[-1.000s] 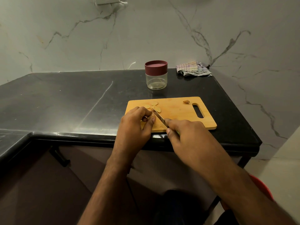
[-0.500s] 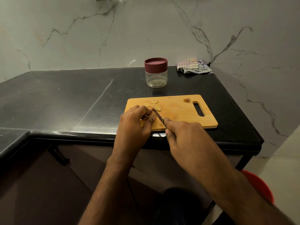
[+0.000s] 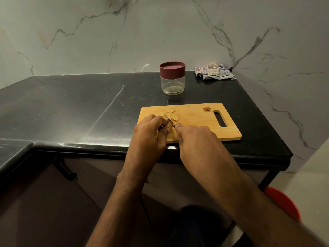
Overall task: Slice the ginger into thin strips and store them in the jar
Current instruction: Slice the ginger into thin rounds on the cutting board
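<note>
Head view, mid-frame: right hand [image 3: 197, 139] gripping small steel knife [image 3: 170, 120], left hand [image 3: 151, 134] pinching ginger on rectangular wooden board [image 3: 199, 120].

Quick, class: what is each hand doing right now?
Left hand: fingers curled, pinning ginger on the cutting board.
Right hand: gripping the knife.

Now gripping the knife [image 3: 170, 120] a little farther up the cutting board [image 3: 195, 120], right hand [image 3: 197, 139]; blade tip closer to the ginger slices [image 3: 171, 114]. Left hand [image 3: 151, 134] likewise shifted slightly forward.
</note>
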